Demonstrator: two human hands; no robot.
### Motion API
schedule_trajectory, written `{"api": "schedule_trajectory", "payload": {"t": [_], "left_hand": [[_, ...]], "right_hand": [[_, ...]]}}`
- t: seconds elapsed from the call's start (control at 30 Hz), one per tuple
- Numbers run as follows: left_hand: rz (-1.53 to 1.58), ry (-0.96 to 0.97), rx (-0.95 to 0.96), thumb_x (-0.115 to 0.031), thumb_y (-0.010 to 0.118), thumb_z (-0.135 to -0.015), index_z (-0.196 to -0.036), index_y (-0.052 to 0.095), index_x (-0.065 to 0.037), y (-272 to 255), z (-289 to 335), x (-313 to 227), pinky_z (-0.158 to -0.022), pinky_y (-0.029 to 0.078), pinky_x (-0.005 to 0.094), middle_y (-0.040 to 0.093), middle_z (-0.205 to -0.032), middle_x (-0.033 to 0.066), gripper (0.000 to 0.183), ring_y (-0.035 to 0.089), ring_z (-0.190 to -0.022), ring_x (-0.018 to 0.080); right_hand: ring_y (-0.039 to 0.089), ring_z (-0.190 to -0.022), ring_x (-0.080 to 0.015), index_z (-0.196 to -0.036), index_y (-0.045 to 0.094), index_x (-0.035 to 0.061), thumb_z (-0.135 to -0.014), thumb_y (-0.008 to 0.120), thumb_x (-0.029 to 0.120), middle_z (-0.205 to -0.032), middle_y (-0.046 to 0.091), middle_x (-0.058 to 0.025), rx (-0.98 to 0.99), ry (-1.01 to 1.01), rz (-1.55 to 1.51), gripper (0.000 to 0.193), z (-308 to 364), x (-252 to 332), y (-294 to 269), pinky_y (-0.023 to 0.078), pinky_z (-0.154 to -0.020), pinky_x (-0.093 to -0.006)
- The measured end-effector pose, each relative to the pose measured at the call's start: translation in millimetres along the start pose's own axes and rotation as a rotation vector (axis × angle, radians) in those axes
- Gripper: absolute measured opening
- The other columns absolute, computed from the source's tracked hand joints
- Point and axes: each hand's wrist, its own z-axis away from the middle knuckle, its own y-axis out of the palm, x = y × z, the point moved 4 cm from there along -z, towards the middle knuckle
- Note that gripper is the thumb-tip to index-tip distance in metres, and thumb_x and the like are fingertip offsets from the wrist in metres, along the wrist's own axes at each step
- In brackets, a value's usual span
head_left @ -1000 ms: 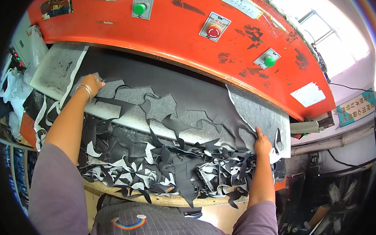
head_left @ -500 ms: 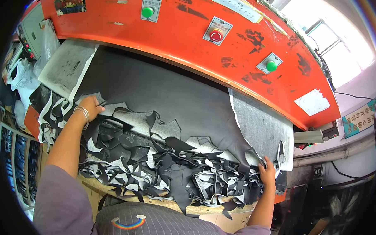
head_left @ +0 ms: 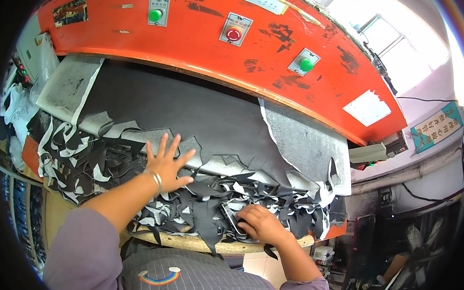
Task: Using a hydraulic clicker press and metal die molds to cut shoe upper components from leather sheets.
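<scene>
A dark grey sheet of leather-like material (head_left: 177, 104), with a jagged cut near edge, lies across the pale cutting board (head_left: 308, 135). My left hand (head_left: 165, 165) is spread flat over that near edge, fingers apart, bracelets at the wrist. In front of the sheet is a heap of black and white-backed offcuts (head_left: 189, 207). Among the offcuts stands a metal-edged cutting die (head_left: 231, 218). My right hand (head_left: 261, 224) is closed at the die's right side, fingers curled over its edge; the fingertips are partly hidden.
A red-orange press beam (head_left: 194, 46) spans the far side above the sheet, with two green buttons and a red stop button (head_left: 234, 34). A wooden edge (head_left: 198, 243) borders the near side. Plastic bags (head_left: 18, 109) hang at left; a grey-black fan (head_left: 417, 248) stands at right.
My left hand has left the sheet's left edge, moved right and spread out. My right hand has let go of the sheet's right corner and moved left to the die. The view has shifted slightly.
</scene>
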Motion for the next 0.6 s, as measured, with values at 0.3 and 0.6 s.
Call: {"api": "schedule_trajectory", "payload": {"t": [0.3,0.6], "left_hand": [[0.066,0.164,0.573,-0.065,0.042,-0.087,-0.148,0.023,-0.032,15.2,108.9,-11.7,-0.104,0.012,0.0706,0.006,-0.156,0.0187,0.072,0.001,-0.142,0.0462],[0.561,0.356,0.117,-0.04,0.055,-0.09,-0.13,0.052,-0.007,-60.9,44.4,55.9,-0.102,0.04,0.0399,0.045,-0.138,0.0221,0.052,0.047,-0.125,0.0346]], "right_hand": [[0.055,-0.082,-0.0236,-0.09,0.064,0.0093,-0.077,0.067,0.016,-0.084,0.059,-0.0049,0.004,0.142,0.289,0.016,-45.6,-11.4,1.1,0.046,-0.073,-0.0366],[0.058,-0.07,-0.0237,-0.083,0.066,0.0082,-0.078,0.069,0.018,-0.075,0.058,-0.0044,-0.028,0.072,0.271,0.012,-63.4,27.4,-25.1,0.048,-0.059,-0.0345]]}}
